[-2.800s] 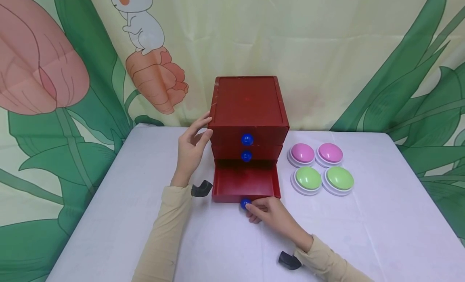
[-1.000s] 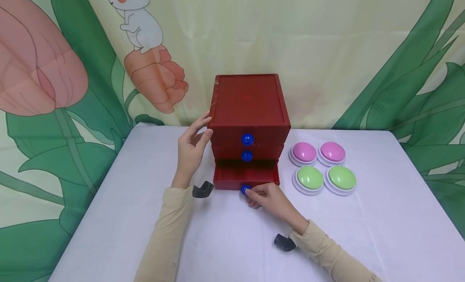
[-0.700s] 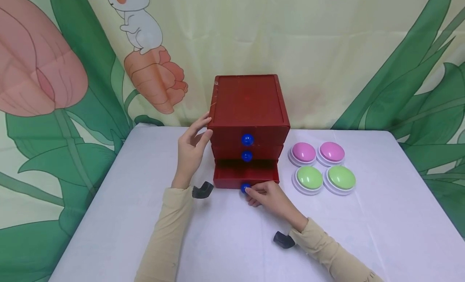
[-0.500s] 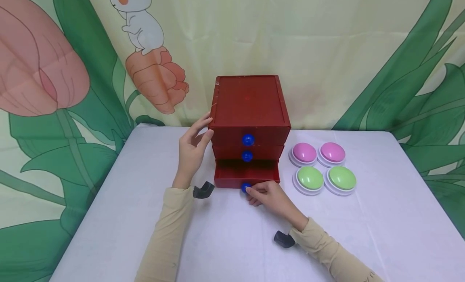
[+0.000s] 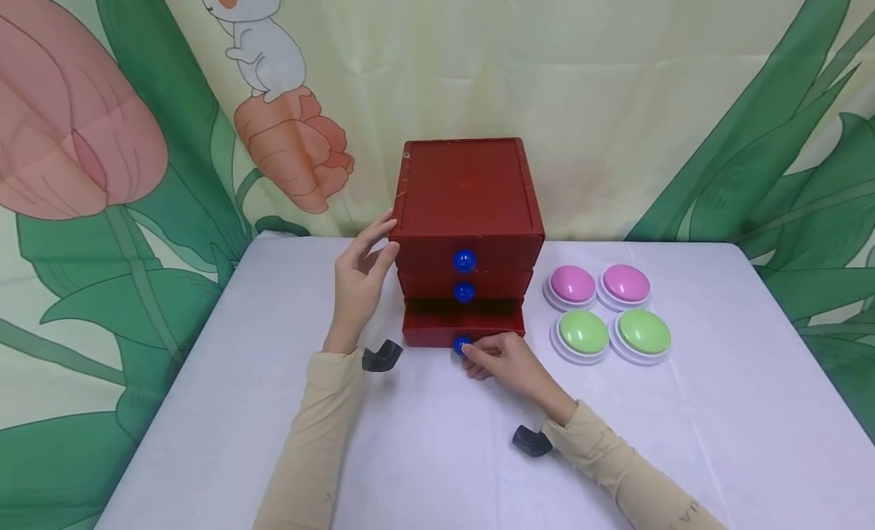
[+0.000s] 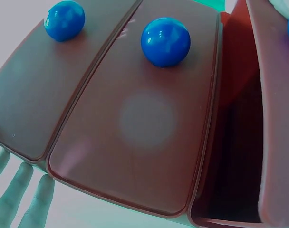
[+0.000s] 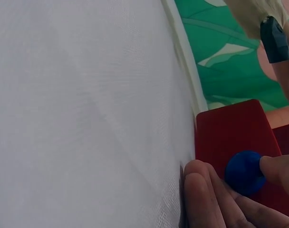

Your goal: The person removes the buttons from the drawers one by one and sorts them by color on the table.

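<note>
A dark red drawer cabinet [image 5: 468, 188] with blue round knobs stands at the back middle of the table. Its bottom drawer [image 5: 431, 337] is pulled partly out, while the upper two are closed. My right hand [image 5: 506, 364] pinches the bottom drawer's blue knob [image 7: 243, 174] between thumb and fingers. On the cabinet's left side rests my left hand [image 5: 358, 287], its fingers extended along the upper part. In the left wrist view, the fingertips [image 6: 37, 202] lie by the cabinet's edge, and a gap opens into the bottom drawer. The visible part of the drawer's inside holds nothing.
Right of the cabinet sit two pink-topped round push buttons [image 5: 573, 284] and two green-topped ones [image 5: 583, 332]. Black camera mounts [image 5: 532, 441] jut from both wrists. A printed cloth backdrop [image 5: 615, 135] hangs behind the white-covered table [image 5: 437, 469].
The bottom drawer has slid inward, away from me, with my right hand on its knob throughout. My left hand has stayed on the cabinet's side.
</note>
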A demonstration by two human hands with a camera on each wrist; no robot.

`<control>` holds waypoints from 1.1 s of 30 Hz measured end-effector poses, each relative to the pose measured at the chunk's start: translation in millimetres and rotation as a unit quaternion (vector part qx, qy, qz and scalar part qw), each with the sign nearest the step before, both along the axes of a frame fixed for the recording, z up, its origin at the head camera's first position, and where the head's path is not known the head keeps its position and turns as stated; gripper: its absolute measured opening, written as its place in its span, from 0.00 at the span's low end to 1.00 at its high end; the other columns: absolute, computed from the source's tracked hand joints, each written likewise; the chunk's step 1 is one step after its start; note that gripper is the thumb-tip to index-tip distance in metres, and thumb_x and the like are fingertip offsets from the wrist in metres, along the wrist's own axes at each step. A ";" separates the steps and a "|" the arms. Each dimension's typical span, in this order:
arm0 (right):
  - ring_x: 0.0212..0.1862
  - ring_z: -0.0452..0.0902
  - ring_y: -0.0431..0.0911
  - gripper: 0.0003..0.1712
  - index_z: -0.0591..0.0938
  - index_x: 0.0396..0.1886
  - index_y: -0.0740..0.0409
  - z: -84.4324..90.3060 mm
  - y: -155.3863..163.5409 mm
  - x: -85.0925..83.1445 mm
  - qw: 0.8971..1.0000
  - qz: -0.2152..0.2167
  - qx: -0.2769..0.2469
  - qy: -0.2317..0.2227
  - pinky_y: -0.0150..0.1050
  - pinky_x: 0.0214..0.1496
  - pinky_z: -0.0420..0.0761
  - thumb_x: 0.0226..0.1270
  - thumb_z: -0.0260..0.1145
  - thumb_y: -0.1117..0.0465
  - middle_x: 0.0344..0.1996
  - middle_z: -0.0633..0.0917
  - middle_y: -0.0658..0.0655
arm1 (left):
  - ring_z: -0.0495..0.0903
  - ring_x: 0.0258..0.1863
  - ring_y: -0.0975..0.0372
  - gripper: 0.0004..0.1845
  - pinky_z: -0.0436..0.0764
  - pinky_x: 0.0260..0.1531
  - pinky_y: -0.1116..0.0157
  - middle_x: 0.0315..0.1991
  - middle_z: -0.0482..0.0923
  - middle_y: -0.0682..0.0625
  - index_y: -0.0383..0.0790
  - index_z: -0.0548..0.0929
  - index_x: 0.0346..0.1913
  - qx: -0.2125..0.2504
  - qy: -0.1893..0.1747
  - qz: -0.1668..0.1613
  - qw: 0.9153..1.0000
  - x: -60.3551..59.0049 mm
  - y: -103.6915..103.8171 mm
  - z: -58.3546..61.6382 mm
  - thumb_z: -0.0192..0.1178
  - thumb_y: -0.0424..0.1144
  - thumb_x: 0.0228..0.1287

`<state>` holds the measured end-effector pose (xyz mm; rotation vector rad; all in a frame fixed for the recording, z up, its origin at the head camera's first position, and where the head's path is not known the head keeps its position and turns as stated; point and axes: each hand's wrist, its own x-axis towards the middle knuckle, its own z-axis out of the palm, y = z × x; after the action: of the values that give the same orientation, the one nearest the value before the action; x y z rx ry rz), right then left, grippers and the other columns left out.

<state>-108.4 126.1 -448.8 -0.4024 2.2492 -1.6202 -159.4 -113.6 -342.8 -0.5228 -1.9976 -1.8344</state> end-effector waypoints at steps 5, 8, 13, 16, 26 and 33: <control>0.32 0.87 0.59 0.16 0.86 0.40 0.74 8.9 -2.2 -1.6 1.000 -0.002 -0.002 -0.004 0.46 0.39 0.87 0.73 0.62 0.62 0.31 0.88 0.69 | 0.73 0.66 0.59 0.20 0.78 0.61 0.62 0.67 0.74 0.50 0.35 0.78 0.63 0.003 0.012 0.000 1.000 -12.1 -4.1 -16.6 0.59 0.29 0.69; 0.31 0.87 0.54 0.17 0.87 0.40 0.71 0.6 -0.8 -6.6 1.000 -0.007 0.000 -0.001 0.41 0.38 0.88 0.72 0.64 0.58 0.31 0.88 0.65 | 0.73 0.67 0.58 0.20 0.78 0.61 0.62 0.68 0.74 0.48 0.34 0.78 0.63 0.002 0.010 0.003 1.000 -10.4 -3.6 -14.1 0.59 0.28 0.69; 0.31 0.88 0.50 0.17 0.87 0.41 0.68 -4.4 0.1 -12.5 1.000 -0.013 0.002 -0.001 0.39 0.38 0.87 0.72 0.65 0.56 0.32 0.89 0.62 | 0.72 0.67 0.55 0.20 0.77 0.61 0.61 0.68 0.73 0.41 0.28 0.77 0.62 0.002 0.001 0.001 1.000 -1.5 -0.7 -0.7 0.58 0.26 0.69; 0.32 0.88 0.52 0.17 0.87 0.42 0.70 -3.3 -0.6 -13.9 1.000 -0.014 0.005 0.000 0.40 0.38 0.88 0.73 0.63 0.57 0.32 0.89 0.64 | 0.73 0.67 0.56 0.20 0.77 0.61 0.60 0.68 0.73 0.42 0.28 0.77 0.62 0.003 0.000 0.000 1.000 -1.8 -1.1 -0.8 0.58 0.26 0.69; 0.36 0.86 0.63 0.16 0.84 0.43 0.77 29.6 -5.8 -8.4 1.000 -0.006 0.003 0.000 0.51 0.43 0.87 0.74 0.60 0.64 0.35 0.87 0.73 | 0.73 0.67 0.57 0.20 0.77 0.62 0.57 0.68 0.73 0.43 0.28 0.77 0.62 0.003 0.004 -0.002 1.000 -1.6 -0.9 -1.2 0.58 0.27 0.69; 0.36 0.86 0.63 0.17 0.84 0.43 0.78 37.1 -6.2 -7.9 1.000 -0.011 0.003 0.002 0.50 0.43 0.87 0.74 0.60 0.63 0.35 0.87 0.72 | 0.73 0.67 0.56 0.19 0.76 0.62 0.51 0.68 0.73 0.41 0.27 0.77 0.62 0.007 0.008 -0.005 1.000 -2.1 -1.5 -2.4 0.58 0.26 0.69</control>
<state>-116.3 119.9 -411.7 -0.3799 2.2684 -1.6255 -161.5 -115.1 -345.2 -0.5412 -1.9740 -1.8430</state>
